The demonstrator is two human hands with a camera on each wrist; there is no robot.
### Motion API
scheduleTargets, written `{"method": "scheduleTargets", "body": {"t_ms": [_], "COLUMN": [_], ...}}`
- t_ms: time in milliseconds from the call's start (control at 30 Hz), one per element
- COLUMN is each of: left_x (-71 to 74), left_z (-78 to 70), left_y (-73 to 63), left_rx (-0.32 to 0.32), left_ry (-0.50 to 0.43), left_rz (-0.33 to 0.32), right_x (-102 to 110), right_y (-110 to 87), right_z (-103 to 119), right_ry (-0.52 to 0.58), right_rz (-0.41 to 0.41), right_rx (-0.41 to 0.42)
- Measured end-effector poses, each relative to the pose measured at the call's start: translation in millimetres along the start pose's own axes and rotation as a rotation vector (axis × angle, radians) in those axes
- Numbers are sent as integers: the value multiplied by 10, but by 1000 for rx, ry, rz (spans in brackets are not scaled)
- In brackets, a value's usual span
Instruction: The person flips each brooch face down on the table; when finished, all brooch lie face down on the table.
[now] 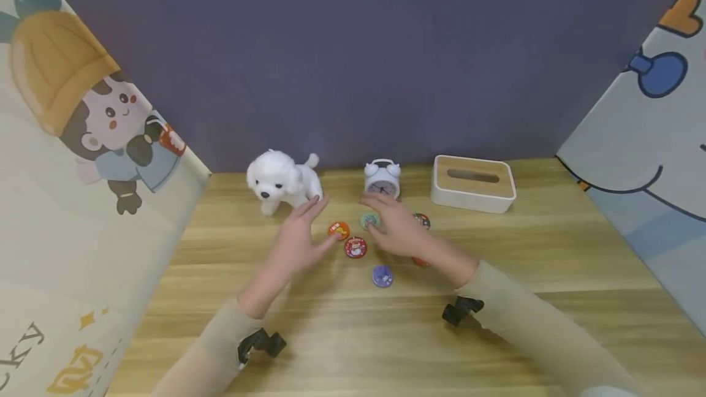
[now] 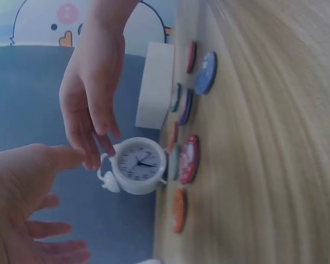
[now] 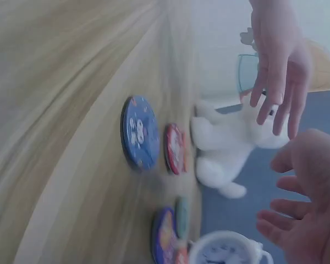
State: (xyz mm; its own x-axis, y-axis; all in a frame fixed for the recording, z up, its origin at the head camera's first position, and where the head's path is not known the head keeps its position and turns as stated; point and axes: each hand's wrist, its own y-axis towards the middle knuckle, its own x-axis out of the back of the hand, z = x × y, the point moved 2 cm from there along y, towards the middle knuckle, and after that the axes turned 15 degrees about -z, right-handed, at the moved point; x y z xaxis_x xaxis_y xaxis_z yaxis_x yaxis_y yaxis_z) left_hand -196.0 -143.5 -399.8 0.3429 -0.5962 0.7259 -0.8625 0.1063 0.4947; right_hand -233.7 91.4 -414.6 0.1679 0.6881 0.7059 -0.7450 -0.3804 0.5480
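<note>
My left hand (image 1: pixel 295 241) is held over the wooden table with its fingers extended and thumb apart, holding nothing. Facing it, my right hand (image 1: pixel 401 226) also has loosely extended fingers and nothing in its grasp. Both wrist views show the hands raised above several round badges lying flat. Nearest the left thumb are an orange badge (image 1: pixel 337 229) and a red badge (image 1: pixel 355 248). A green badge (image 1: pixel 369 221) lies by the right thumb, and a purple badge (image 1: pixel 382 276) sits closer to me. The right hand and forearm partly cover a dark badge (image 1: pixel 423 220) and an orange-red badge (image 1: pixel 421 262).
Along the back stand a white plush dog (image 1: pixel 278 179), a white alarm clock (image 1: pixel 382 177) and a white tissue box (image 1: pixel 473 184) with a wood-look lid. A dark panel (image 1: pixel 358 60) rises behind them. Printed panels (image 1: pixel 60 201) flank the wooden table (image 1: pixel 342 342).
</note>
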Motion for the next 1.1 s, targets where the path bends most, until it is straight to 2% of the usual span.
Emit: {"method": "scheduleTargets", "body": {"t_ms": [233,400,600,700,900,1100], "left_x": [-183,-301,-469,-538,-666,-702], "left_z": [131,237,343,405,513,530], "left_y": [2,-2,50,65,53,62], "left_rx": [-6,5,10,34,124,146], "left_ry": [-46,-50,-62,-59,-89,-110], "left_rz": [1,22,44,48,89,100], "right_x": [-340,-476,-596,-658,-761,-801], "right_y": [117,129,172,216,239,302], "right_z": [-64,-114,-195,-213,-197,-115], "right_ry": [47,63,17,-1,2,-62], "right_rz": [27,76,110,130,154,216], "right_rx": [-5,-23,-17,-22,-26,-62]}}
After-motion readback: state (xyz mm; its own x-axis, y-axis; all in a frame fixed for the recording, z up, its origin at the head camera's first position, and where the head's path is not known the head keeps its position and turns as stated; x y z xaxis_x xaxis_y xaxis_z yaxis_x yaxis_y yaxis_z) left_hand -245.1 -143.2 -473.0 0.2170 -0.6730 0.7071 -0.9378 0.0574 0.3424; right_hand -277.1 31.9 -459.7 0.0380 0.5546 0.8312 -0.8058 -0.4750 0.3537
